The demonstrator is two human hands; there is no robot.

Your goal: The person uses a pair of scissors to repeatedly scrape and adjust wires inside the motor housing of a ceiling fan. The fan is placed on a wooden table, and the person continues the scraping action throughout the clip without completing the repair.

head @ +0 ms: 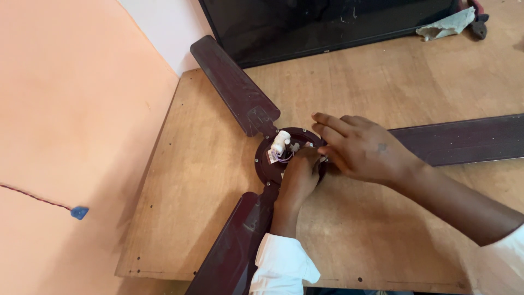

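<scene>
With the dark ceiling fan lying flat on the wooden table, blades spread so its exposed hub faces up, the left hand pinches inside the wiring while the right hand rests loosely spread, steadying the hub's rim.

dark maroon three-blade ceiling fan flat on bench, hub open, white capacitor and wires exposed.

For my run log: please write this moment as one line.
left hand: on fan hub | right hand: on hub's right rim | white capacitor: upright | fan: on wooden table
</scene>
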